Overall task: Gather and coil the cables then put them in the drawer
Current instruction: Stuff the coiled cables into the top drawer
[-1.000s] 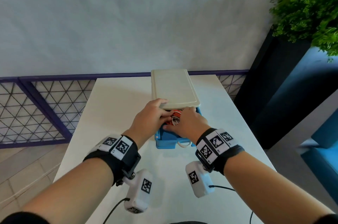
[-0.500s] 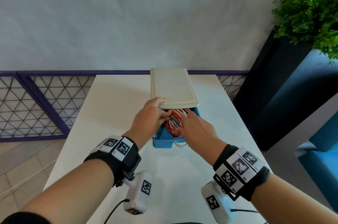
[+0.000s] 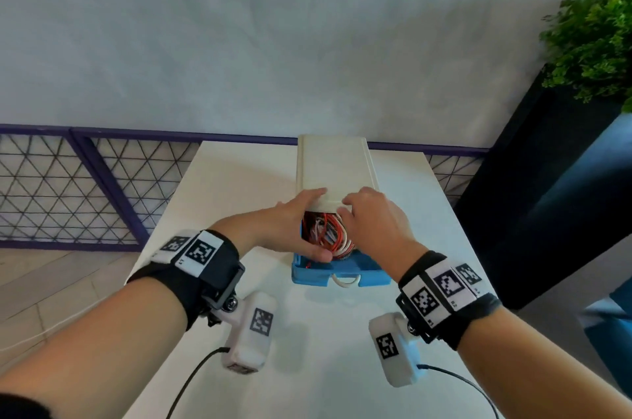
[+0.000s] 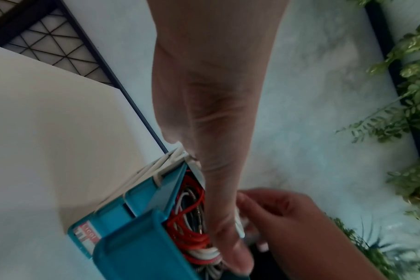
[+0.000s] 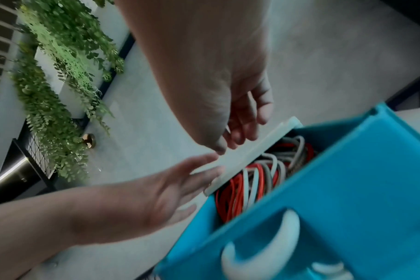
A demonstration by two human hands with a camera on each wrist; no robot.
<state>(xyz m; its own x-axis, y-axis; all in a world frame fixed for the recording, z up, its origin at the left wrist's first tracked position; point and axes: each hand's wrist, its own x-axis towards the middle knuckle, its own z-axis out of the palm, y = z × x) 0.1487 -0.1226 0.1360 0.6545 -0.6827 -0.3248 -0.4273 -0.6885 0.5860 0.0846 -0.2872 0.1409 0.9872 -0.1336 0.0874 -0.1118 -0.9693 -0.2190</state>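
the red and white cables [image 3: 326, 234] lie coiled inside the blue drawer [image 3: 345, 273], pulled out of its white case [image 3: 335, 168] on the counter [image 3: 239, 179]. the left hand [image 3: 290, 227] presses them with its thumb, fingers straight on the case; the right hand [image 3: 372, 223] rests relaxed, holding nothing.
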